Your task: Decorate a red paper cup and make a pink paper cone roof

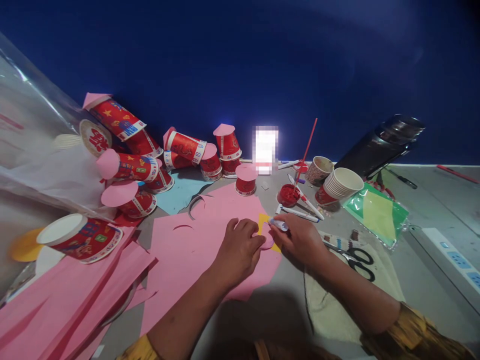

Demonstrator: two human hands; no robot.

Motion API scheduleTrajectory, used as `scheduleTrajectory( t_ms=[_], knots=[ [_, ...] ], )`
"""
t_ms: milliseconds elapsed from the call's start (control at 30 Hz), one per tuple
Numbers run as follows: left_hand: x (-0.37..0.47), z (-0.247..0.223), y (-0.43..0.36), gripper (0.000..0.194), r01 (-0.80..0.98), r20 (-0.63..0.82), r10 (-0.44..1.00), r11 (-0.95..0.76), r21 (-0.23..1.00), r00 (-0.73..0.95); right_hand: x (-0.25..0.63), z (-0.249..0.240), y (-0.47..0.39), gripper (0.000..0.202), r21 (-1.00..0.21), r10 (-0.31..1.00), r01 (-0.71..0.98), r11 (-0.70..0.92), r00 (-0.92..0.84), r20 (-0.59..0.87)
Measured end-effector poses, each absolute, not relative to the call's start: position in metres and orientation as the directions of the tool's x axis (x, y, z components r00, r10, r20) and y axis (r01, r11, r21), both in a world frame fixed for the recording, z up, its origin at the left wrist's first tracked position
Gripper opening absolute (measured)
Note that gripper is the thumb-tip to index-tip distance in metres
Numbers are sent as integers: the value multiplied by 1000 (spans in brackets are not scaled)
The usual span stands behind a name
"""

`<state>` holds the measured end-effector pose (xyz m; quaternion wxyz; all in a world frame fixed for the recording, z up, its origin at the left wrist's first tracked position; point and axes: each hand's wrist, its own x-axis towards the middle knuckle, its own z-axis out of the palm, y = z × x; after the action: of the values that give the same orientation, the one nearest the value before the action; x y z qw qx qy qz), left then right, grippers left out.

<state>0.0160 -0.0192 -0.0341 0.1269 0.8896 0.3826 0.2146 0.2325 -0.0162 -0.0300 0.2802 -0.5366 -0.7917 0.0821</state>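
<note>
My left hand (240, 252) pinches a small pink paper piece (267, 237) with a rounded edge, its fingers bent over the left side. Under that piece lies a yellow paper piece (263, 218), on the right border of a large pink paper sheet (187, 270). My right hand (302, 239) is closed around a small white tube with bluish marks (279, 224), probably glue. The tube's tip points left, at the top of the pink piece; whether it touches cannot be made out.
Red paper cups with pink paper tops (245, 181) stand and lean at the back left. A red paint pot (288, 195), markers (299, 214), stacked cups (342, 185), a black flask (378, 142), scissors (354, 257) on a cloth bag (337, 305) and a power strip (450, 255) lie rightward.
</note>
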Motion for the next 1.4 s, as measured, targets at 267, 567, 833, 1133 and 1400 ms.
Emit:
scheduleTrajectory(
  t_ms=[267, 567, 833, 1133, 1400],
  knots=[
    [15, -33, -20, 23, 626, 272, 734, -675, 391, 622, 231, -10, -13, 16, -726, 965, 653, 215, -31, 259],
    [17, -30, -21, 23, 645, 255, 741, -668, 371, 621, 222, -22, -13, 16, -388, 904, 816, 428, -394, 169],
    [16, -29, -20, 27, 646, 241, 741, -667, 370, 627, 229, -19, -4, 12, -566, 933, 747, 348, -219, 285],
    [17, -27, -20, 24, 645, 226, 744, -661, 383, 629, 222, -17, -8, 9, -537, 925, 755, 377, -338, 175],
    [16, -28, -21, 28, 647, 230, 749, -656, 388, 622, 228, -21, 1, 15, -505, 914, 771, 388, -251, 319]
  ],
)
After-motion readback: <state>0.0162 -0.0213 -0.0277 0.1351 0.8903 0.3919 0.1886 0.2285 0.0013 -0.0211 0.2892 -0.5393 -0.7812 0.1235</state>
